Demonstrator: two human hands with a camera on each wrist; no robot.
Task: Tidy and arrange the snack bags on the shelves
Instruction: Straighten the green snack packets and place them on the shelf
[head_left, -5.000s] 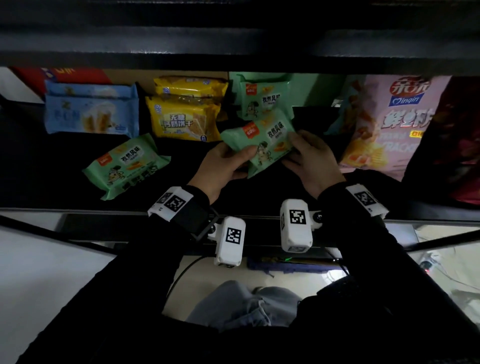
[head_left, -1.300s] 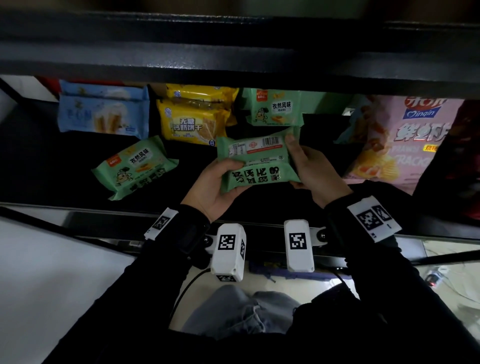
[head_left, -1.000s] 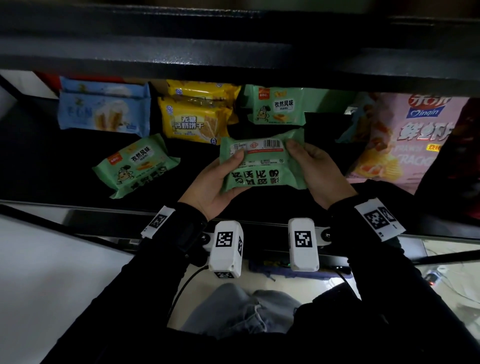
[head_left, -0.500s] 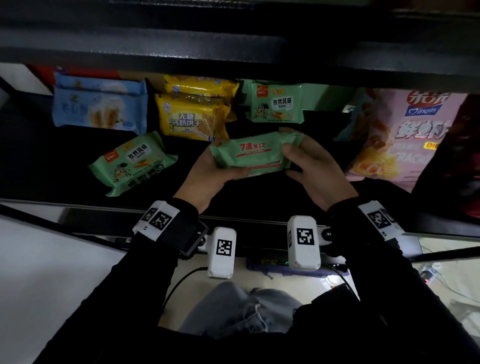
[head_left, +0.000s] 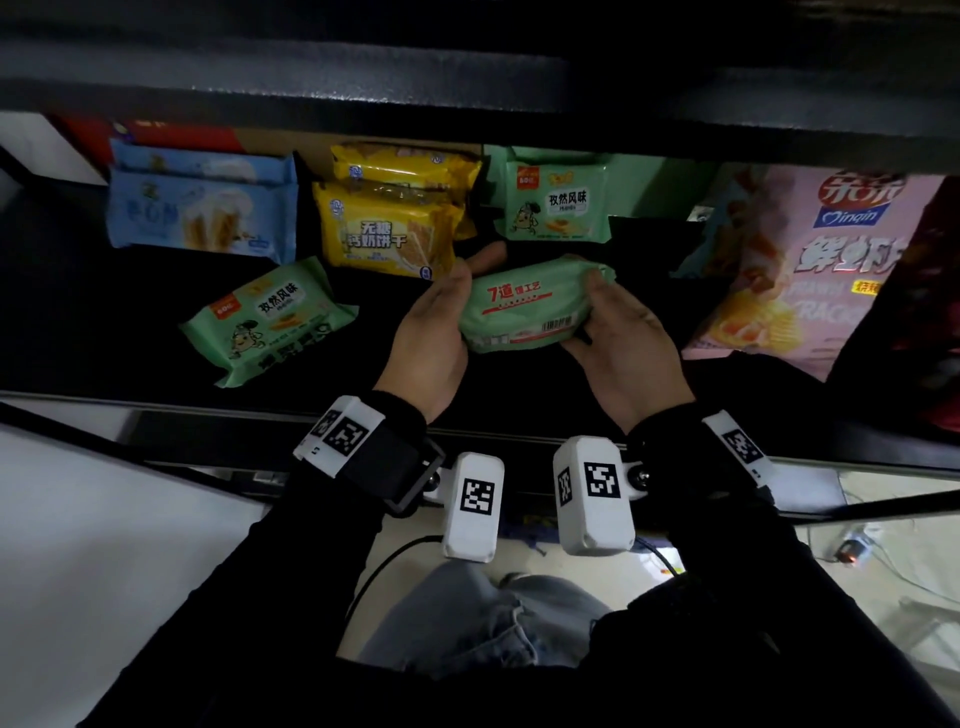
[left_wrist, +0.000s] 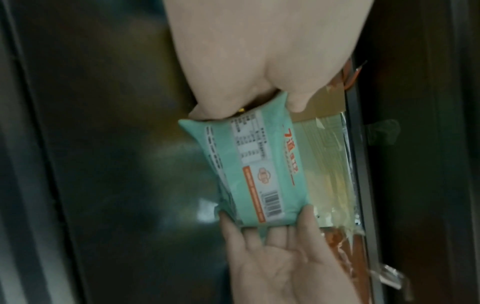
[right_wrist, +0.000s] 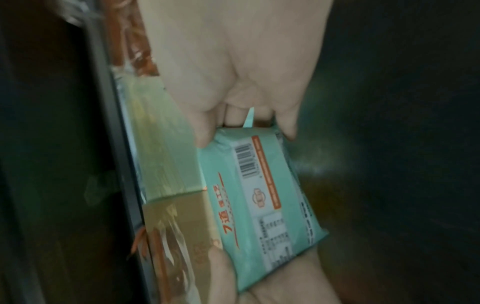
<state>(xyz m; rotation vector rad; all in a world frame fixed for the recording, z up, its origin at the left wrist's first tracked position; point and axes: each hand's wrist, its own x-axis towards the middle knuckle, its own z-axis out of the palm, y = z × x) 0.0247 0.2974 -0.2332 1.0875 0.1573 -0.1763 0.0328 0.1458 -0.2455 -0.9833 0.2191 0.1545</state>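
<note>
snack bags: several packs lie on a dark shelf (head_left: 104, 322) under a black upper shelf; listed here left to right.
blue pack (head_left: 200, 210): far left at the back, lying flat, front up.
loose green pack (head_left: 270, 322): lies skewed near the shelf's front edge, apart from its row, just in front of the blue and yellow packs.
yellow packs (head_left: 389, 228): two stacked at the back, front label up.
left hand (head_left: 434, 332): fingers and thumb curled round the left end of the held green pack (head_left: 524, 304).
held green pack: lifted above the shelf between both hands, back side with barcode facing the camera, just in front of the back green pack (head_left: 553, 200).
right hand (head_left: 623, 343): fingers clamped round the pack's right end.
pink prawn cracker bag (head_left: 810, 270): large, leaning at the right.
step: judged to be orienting the held pack before placing it.
next move: likely calls for turning the front side up and setting it squarely with the matching green pack behind; the loose green pack is not yet straightened.
</note>
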